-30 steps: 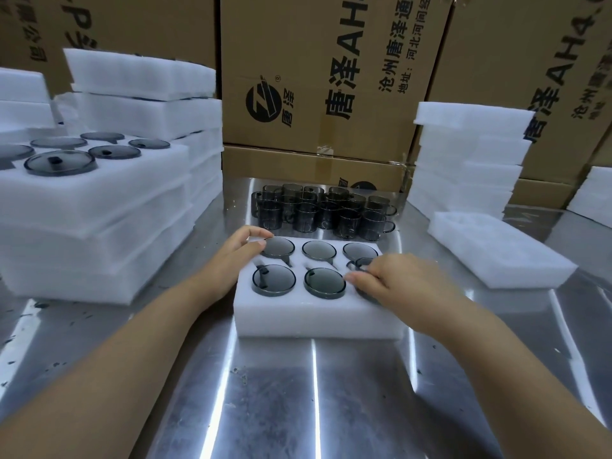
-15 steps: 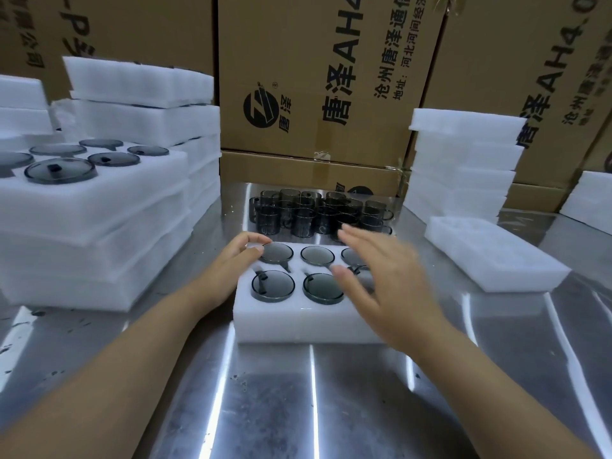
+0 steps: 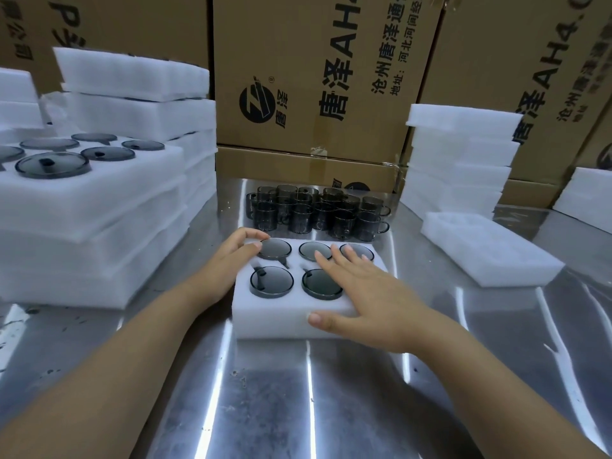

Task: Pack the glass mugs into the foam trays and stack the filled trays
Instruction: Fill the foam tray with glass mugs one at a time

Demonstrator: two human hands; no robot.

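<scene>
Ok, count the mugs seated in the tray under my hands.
5 visible mugs: back-left, back-middle, back-right, front-left, front-middle. The right hand covers the front-right pocket, so a sixth may be hidden.

foam trays [image 3: 284,313] white | mugs [image 3: 314,213] smoky grey | boxes [image 3: 314,71] brown

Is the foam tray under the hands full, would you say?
Cannot tell: the foam tray shows five mugs; the right hand covers the remaining corner.
</scene>
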